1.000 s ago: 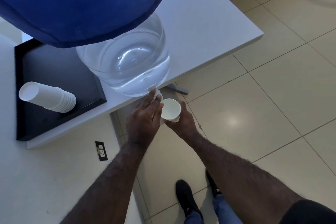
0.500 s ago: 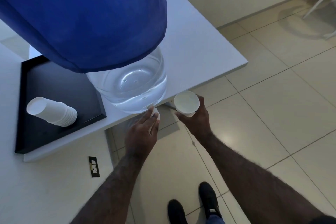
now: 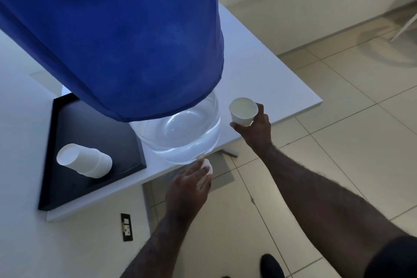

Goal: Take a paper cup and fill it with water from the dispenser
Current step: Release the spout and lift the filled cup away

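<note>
My right hand (image 3: 256, 128) grips a white paper cup (image 3: 243, 111) upright, raised above the table's front edge to the right of the dispenser. The cup's inside looks pale; I cannot tell how much water it holds. The dispenser is a clear water bottle (image 3: 180, 135) under a blue cloth cover (image 3: 117, 36), standing on the white table (image 3: 259, 70). My left hand (image 3: 188, 189) rests with its fingers on the white tap (image 3: 206, 166) at the bottle's lower front.
A stack of white paper cups (image 3: 86, 162) lies on its side on a black tray (image 3: 67, 183) left of the dispenser. A wall socket (image 3: 126, 227) sits below the table. Beige floor tiles (image 3: 338, 142) spread to the right.
My right hand has lifted the cup from under the tap up and to the right, above the table edge. My left hand stays at the tap. The view has tilted upward.
</note>
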`<action>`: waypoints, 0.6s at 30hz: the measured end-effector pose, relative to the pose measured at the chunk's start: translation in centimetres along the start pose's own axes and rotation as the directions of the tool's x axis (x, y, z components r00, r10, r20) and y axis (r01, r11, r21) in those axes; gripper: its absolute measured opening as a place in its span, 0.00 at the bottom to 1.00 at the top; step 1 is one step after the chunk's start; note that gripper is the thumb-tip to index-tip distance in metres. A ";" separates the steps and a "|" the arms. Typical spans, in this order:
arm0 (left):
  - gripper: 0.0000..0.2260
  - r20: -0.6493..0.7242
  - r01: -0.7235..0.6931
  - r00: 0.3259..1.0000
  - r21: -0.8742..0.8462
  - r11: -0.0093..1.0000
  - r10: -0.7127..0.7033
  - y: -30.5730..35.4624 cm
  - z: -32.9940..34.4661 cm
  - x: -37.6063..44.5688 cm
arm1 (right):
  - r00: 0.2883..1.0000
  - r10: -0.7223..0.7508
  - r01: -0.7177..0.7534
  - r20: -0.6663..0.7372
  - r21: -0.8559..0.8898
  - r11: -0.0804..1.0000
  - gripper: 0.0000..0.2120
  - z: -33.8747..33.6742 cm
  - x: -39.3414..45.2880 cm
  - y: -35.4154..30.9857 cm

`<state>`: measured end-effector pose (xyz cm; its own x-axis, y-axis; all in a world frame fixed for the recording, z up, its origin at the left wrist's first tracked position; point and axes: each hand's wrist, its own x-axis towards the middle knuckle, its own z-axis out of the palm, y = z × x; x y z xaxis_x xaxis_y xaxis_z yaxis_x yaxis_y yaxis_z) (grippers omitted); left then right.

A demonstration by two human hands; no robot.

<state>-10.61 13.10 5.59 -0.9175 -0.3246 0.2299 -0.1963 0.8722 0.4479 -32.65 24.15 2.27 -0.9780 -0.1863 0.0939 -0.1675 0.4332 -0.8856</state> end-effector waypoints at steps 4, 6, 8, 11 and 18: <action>0.13 -0.002 0.011 1.000 -0.023 1.000 -0.011 -0.5 0.5 -0.1 | 1.000 -0.003 0.004 0.031 -0.034 0.999 0.39 1.4 1.1 0.1; 0.13 -0.004 0.016 1.000 -0.030 0.999 -0.016 -0.6 0.7 -0.1 | 0.999 0.004 -0.002 0.044 -0.045 0.999 0.39 1.9 1.3 0.3; 0.13 -0.002 0.018 1.000 -0.032 0.999 -0.018 -0.7 0.9 -0.2 | 0.999 0.015 -0.013 0.049 -0.050 0.999 0.38 2.2 1.4 0.6; 0.13 -0.002 0.025 1.000 -0.021 0.999 -0.025 -0.8 1.1 -0.2 | 0.998 0.011 -0.008 0.061 -0.049 0.999 0.38 2.7 1.5 1.3; 0.13 -0.012 0.022 1.000 -0.028 0.999 -0.023 -0.7 1.2 -0.3 | 0.996 0.044 -0.038 0.077 -0.073 0.997 0.40 3.4 1.5 2.6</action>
<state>-10.64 13.01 4.13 -0.9087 -0.3484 0.2299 -0.2070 0.8544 0.4767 -34.10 21.99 -1.41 -0.9719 -0.2345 0.0194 -0.1384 0.5031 -0.8531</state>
